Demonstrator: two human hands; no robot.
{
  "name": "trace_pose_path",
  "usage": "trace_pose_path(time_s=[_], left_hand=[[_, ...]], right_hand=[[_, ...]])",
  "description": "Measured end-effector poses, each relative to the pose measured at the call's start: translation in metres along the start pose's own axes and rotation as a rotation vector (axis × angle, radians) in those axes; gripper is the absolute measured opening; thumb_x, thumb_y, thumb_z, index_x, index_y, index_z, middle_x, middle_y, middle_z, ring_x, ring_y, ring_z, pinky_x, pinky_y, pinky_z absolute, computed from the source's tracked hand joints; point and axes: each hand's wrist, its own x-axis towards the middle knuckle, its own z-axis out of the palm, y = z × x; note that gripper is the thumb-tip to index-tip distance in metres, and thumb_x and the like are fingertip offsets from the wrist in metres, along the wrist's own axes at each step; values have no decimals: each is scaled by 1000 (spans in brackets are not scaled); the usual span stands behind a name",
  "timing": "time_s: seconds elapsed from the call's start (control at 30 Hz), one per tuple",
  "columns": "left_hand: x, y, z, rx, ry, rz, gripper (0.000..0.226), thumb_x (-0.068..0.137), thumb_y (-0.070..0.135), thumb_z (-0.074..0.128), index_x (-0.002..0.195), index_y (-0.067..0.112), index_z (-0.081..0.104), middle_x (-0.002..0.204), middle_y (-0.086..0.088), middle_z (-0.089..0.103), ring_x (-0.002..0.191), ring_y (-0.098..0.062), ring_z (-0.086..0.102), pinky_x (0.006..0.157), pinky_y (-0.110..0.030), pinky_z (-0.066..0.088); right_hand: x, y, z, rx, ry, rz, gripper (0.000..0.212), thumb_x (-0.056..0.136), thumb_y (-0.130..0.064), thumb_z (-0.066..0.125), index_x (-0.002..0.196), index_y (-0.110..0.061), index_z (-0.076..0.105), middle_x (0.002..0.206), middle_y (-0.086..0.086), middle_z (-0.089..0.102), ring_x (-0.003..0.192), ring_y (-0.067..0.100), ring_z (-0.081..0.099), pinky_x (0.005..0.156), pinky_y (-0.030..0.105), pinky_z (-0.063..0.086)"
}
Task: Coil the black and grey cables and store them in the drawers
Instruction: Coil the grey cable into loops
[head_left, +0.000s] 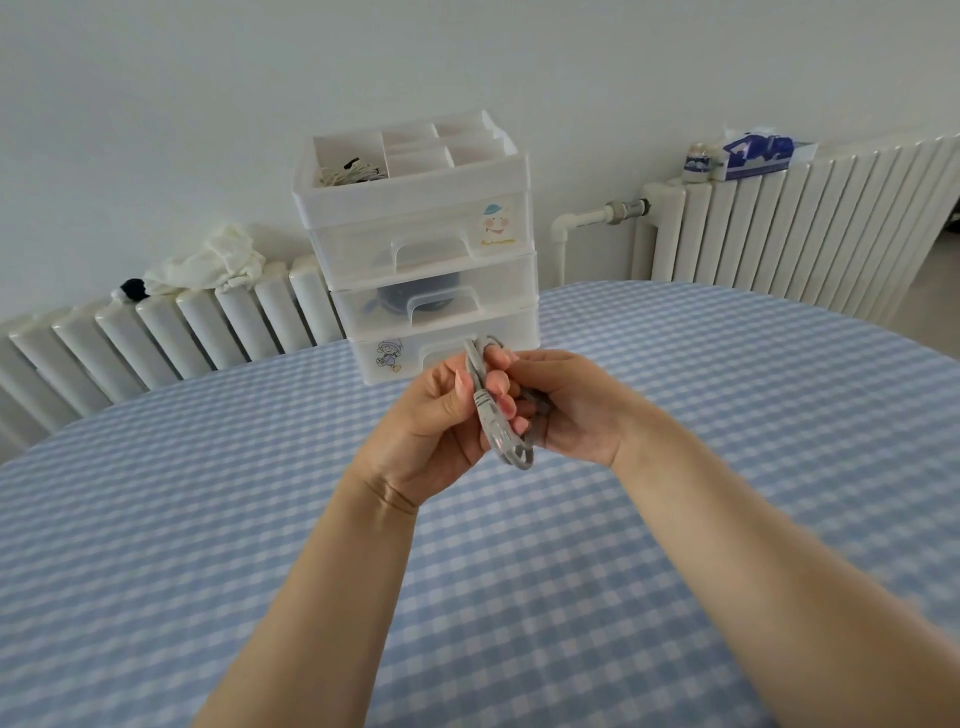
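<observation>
- The grey cable (498, 415) is bunched into a long coil held between both hands, above the checked surface (208, 545) and just in front of the drawer unit (426, 270).
- The coil's long axis runs roughly upright, top loop toward the bottom drawer (447, 353), lower loop hanging below the fingers.
- The left hand (431, 431) grips the coil with curled fingers and thumb; its plug lies against them.
- The right hand (566, 410) also holds it, fingers curled round the far side.
- All three drawers look closed, so one hand would likely have to let go to open one.

Coiled grey cable (498, 415) before 3 shut drawers (431, 270)
</observation>
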Motion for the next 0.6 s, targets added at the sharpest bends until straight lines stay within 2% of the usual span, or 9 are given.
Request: trace_pose_path(time_s=[0.1,0.23,0.3,0.4,0.47,0.53,0.6], left_hand=[[2,1,0,38,38,-4,30,77,29,78,98,11,65,77,4,64,68,-8,64,69,-26,56],[3,4,3,8,50,6,20,80,16,75,91,10,59,74,0,56,58,-9,55,59,-24,51],[1,8,5,93,147,-12,16,77,11,75,86,12,62,76,0,60,55,-8,54,57,-23,51],[-3,15,7,403,357,-62,17,76,6,68,92,7,64,76,-3,68,57,-14,63,62,-26,55],[-4,21,7,647,493,-92,19,84,-3,63,101,5,62,84,-5,70,67,-18,69,66,-27,57],[-3,21,8,888,600,-86,17,90,-4,58,104,6,60,94,-3,71,74,-19,72,67,-27,58],[-1,18,9,1141,703,-35,18,92,-1,52,99,13,59,92,4,71,70,-13,71,66,-27,59]], right_hand=[[1,-2,-3,-54,61,-22,29,101,-20,43,85,-8,65,70,5,52,59,15,48,54,24,43],[1,-4,0,-98,150,-36,24,89,-27,54,91,-5,65,76,10,49,77,27,43,75,43,37],[1,-6,2,-141,177,-37,25,90,-27,53,93,-4,61,77,10,49,79,29,41,74,42,37],[-2,-12,0,-228,241,-52,23,101,-20,46,88,-6,59,71,4,51,62,19,44,54,23,38],[-6,-17,0,-247,245,-56,18,101,-16,47,93,-6,60,70,2,53,58,12,46,48,20,39],[-8,-19,2,-263,215,-38,17,100,-16,48,97,-5,61,71,3,54,60,13,50,54,22,46],[-8,-18,6,-260,182,-18,19,100,-16,47,99,-4,62,71,4,55,64,16,55,69,29,52]])
